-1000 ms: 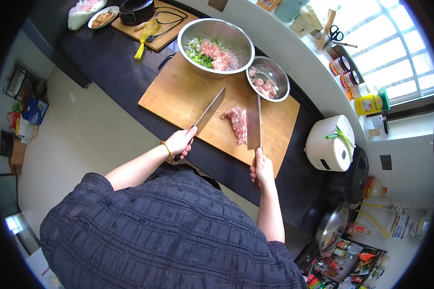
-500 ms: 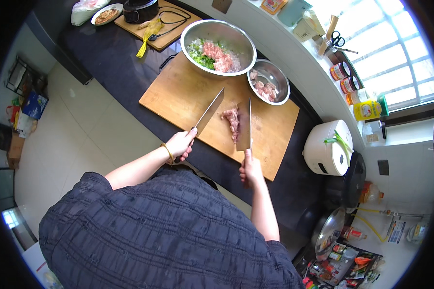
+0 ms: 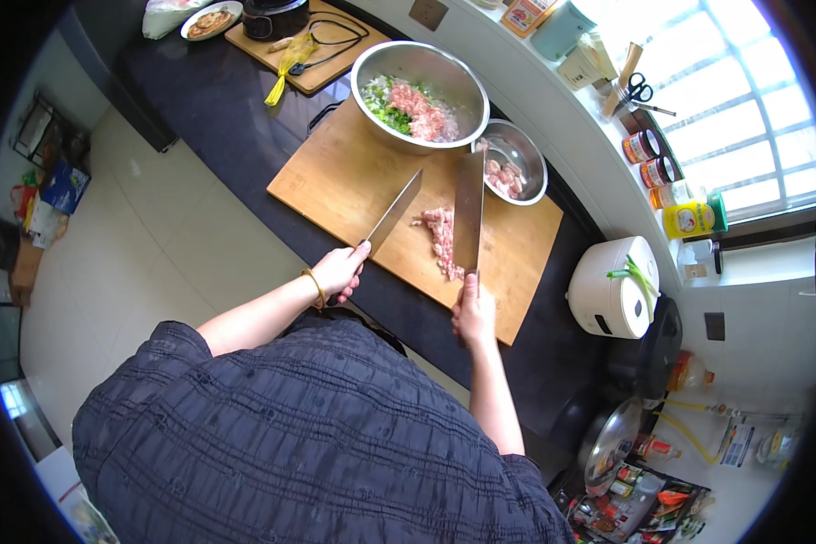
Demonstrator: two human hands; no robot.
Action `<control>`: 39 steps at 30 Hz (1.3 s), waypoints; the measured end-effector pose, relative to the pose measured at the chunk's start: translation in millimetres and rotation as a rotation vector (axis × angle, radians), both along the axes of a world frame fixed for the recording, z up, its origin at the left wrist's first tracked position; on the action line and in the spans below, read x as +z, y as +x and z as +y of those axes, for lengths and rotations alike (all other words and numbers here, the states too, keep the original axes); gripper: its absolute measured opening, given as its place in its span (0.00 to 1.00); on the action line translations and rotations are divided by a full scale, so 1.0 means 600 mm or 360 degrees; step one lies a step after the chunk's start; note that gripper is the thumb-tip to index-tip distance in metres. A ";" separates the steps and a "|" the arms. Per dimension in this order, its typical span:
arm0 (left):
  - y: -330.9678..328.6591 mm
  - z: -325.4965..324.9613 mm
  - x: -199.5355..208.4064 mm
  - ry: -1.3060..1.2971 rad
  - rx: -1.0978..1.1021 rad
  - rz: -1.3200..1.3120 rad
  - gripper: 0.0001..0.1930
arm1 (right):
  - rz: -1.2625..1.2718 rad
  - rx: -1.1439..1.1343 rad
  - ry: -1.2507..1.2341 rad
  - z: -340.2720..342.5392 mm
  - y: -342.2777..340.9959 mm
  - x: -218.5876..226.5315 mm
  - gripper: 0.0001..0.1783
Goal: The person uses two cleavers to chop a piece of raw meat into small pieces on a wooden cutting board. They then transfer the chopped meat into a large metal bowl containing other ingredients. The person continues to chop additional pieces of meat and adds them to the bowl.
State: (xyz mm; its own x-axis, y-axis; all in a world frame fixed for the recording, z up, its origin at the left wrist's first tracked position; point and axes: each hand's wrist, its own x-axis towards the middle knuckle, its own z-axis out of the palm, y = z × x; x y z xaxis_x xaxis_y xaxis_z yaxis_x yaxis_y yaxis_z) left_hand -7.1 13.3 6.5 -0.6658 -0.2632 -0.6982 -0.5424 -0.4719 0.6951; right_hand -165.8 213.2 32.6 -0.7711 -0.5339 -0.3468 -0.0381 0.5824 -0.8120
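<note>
My left hand [image 3: 342, 272] is closed round the handle of a cleaver [image 3: 397, 208], its blade pointing away over the near left part of the wooden cutting board [image 3: 326, 168]. In my closed right hand [image 3: 474, 313] is a second cleaver [image 3: 468, 213], its broad face showing and its tip close to the small bowl's rim. Between the two blades lies a strip of chopped raw meat [image 3: 440, 238], touching or very near the right blade's edge. At the board's far side, a large steel bowl [image 3: 471, 77] holds minced meat and chopped greens. Meat pieces lie in a smaller steel bowl [image 3: 537, 154].
A white rice cooker [image 3: 598, 281] with green onion on its lid stands right of the board. Jars [image 3: 641, 145] line the window ledge. Far left, a second board [image 3: 322, 68] carries a black appliance [image 3: 275, 18] and cord, beside a plate of food [image 3: 210, 20].
The right cleaver has lifted and turned so more of its face shows, its tip now farther away. The meat looks more spread toward me. My left hand stays nearly still.
</note>
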 end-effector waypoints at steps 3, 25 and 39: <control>0.005 0.002 -0.004 0.0010 0.0031 0.0026 0.25 | -0.0172 0.0001 0.0376 0.003 0.002 -0.044 0.30; 0.015 -0.006 0.006 0.0072 0.0090 -0.0021 0.24 | -0.0418 -0.0035 0.0213 -0.025 0.017 0.010 0.30; 0.031 -0.001 -0.004 0.0082 0.0227 0.0017 0.25 | -0.0353 0.0039 0.0221 -0.036 0.054 -0.009 0.29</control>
